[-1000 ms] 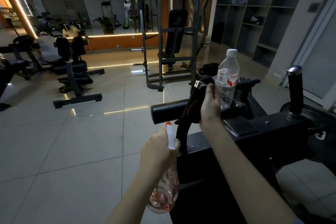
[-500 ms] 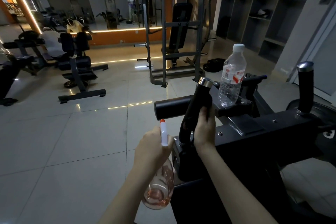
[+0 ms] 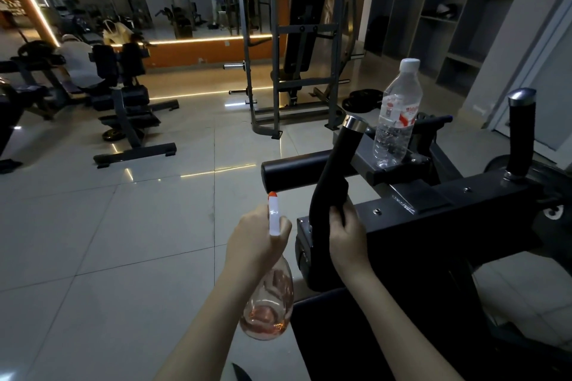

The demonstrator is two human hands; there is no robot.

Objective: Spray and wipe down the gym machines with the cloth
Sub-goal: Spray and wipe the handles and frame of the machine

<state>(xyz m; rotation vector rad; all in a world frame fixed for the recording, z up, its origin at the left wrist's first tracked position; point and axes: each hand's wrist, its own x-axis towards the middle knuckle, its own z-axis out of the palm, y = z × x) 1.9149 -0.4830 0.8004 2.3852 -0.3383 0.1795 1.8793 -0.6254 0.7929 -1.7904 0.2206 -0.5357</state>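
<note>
Right hand [image 3: 346, 235]: fingers curled round the lower bend of a black curved handle with a chrome cap [image 3: 335, 161], holding a dark cloth [image 3: 339, 192] against it. Cloth and grip are hard to tell apart in the dim light.

Left hand [image 3: 257, 235]: just beside the right one, gripping the neck of a clear bulb-shaped spray bottle [image 3: 269, 303] with pink liquid in its base. Its white, orange-tipped spray head [image 3: 273, 213] rises above the knuckles.

The handle belongs to a black steel gym machine [image 3: 433, 226] filling the right of the view. A clear plastic water bottle with a white cap [image 3: 396, 114] stands upright on the ledge behind the handle. A black padded roller [image 3: 294, 172] juts left, and a second upright black handle [image 3: 521, 133] stands at far right.

A glossy pale tiled floor [image 3: 123, 241] lies open to the machine's left. Beyond it stand a grey steel rack [image 3: 275, 71], black benches [image 3: 130, 108] and grey cubby shelving [image 3: 433, 9].
</note>
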